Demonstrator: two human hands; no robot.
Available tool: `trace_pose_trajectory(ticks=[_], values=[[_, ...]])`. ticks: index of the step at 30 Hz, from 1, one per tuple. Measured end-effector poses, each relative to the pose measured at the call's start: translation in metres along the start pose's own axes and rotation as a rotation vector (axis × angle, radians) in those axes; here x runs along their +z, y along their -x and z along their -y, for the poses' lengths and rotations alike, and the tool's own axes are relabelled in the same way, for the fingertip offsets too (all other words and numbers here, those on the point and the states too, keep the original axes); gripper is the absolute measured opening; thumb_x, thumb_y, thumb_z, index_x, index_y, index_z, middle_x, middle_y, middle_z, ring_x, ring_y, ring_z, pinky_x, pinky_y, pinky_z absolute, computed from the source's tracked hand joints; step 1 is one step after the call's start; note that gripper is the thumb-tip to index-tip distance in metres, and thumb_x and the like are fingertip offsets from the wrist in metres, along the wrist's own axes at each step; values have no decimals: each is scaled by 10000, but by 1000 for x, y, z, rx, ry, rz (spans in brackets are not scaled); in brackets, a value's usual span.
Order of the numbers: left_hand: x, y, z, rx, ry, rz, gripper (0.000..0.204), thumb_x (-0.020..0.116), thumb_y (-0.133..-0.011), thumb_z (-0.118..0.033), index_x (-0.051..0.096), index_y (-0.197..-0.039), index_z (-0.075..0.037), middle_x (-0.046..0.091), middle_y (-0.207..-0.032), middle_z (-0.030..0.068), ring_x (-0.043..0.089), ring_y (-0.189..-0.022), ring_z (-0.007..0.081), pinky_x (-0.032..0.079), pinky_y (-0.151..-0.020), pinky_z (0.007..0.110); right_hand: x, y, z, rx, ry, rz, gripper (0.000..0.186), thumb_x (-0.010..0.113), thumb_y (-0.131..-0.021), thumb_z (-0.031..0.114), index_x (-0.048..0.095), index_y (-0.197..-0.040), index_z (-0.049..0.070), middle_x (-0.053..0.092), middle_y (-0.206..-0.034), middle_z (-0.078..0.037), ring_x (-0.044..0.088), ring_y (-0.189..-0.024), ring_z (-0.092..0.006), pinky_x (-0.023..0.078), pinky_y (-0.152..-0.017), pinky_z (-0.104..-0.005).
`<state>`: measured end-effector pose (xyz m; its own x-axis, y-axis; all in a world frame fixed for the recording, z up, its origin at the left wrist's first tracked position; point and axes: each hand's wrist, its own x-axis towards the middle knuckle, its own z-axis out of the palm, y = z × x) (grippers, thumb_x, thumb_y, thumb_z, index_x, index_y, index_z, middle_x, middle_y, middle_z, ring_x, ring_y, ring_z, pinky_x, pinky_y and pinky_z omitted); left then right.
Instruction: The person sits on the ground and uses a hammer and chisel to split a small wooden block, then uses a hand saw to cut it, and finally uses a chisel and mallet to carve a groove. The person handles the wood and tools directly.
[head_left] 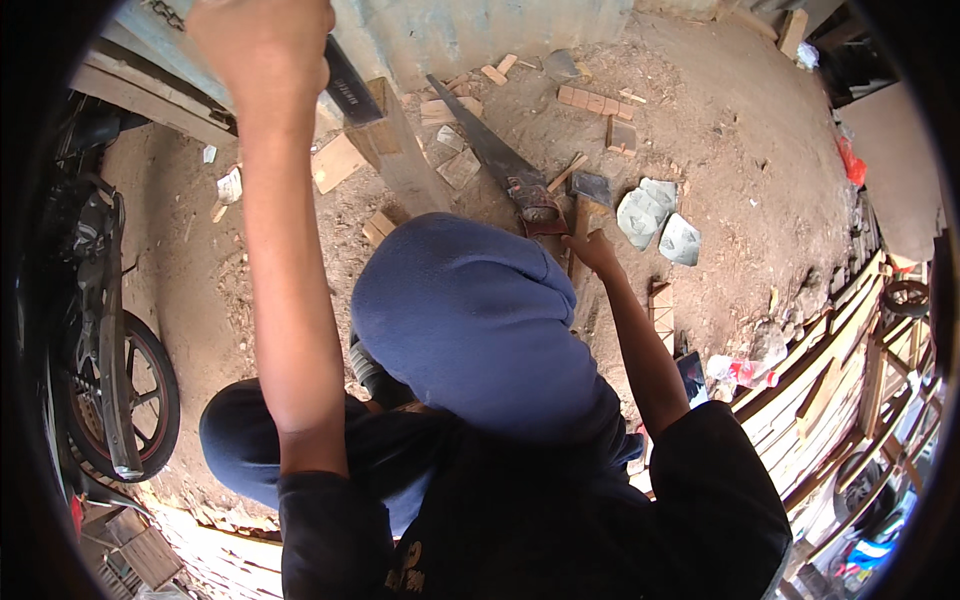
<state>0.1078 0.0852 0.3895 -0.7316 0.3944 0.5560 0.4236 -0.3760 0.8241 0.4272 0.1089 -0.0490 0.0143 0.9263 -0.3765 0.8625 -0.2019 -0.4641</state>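
Observation:
My left hand is raised at the upper left, its fingers wrapped round a dark flat chisel-like blade whose handle the hand hides. The blade's lower end is at the top of an upright wooden post. Beyond my raised knee, my right hand is closed round the wooden handle of a hammer with a dark, blocky head. Just left of the hammer lies a handsaw, its blade angled away and its worn handle close to my knee.
Pale grey stone-like lumps lie right of the hammer. Small wood blocks are scattered on the dirt floor near a wall. A motorcycle wheel stands at the left. Stacked wood strips and a plastic bottle are at the right.

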Motion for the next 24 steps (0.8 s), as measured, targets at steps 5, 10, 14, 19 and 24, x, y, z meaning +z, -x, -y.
trace_pose_trajectory(ticks=[5,10,14,19,24], values=[[-6,-5,-3,-33,129,107,207,634,-875,-173,508,-724,-108,416,-510,-55,364,-384,52,277,-357,237,22,-29,14,55,63,25,839,718,-640,562,601,-1124,-113,598,-1120,-340,584,-1102,-416,501,-872,-446],[6,-10,6,33,145,62,245,627,-874,-177,504,-674,-106,446,-519,-44,402,-415,58,301,-394,249,14,-90,-40,256,-172,157,624,749,-657,458,622,-1016,-35,628,-1004,-220,629,-907,-341,527,-808,-453],[-12,-14,4,45,-165,16,248,630,-867,-170,549,-674,-36,506,-542,-17,454,-494,83,353,-478,280,4,-71,-3,320,-842,458,463,714,-757,278,539,-1053,-33,565,-970,-164,600,-831,-239,549,-682,-357],[-4,-19,-3,33,81,18,201,635,-844,-127,600,-698,6,536,-566,7,484,-535,100,391,-528,294,-37,-108,-13,484,-1544,923,185,604,-888,125,477,-871,-8,536,-753,-71,551,-630,-141,479,-520,-249],[-11,-23,24,48,55,70,288,673,-833,-210,584,-667,7,565,-578,14,471,-538,70,402,-536,274,-98,-25,64,159,-630,559,231,706,-847,201,537,-843,45,515,-582,-30,481,-454,-130,438,-440,-277]])
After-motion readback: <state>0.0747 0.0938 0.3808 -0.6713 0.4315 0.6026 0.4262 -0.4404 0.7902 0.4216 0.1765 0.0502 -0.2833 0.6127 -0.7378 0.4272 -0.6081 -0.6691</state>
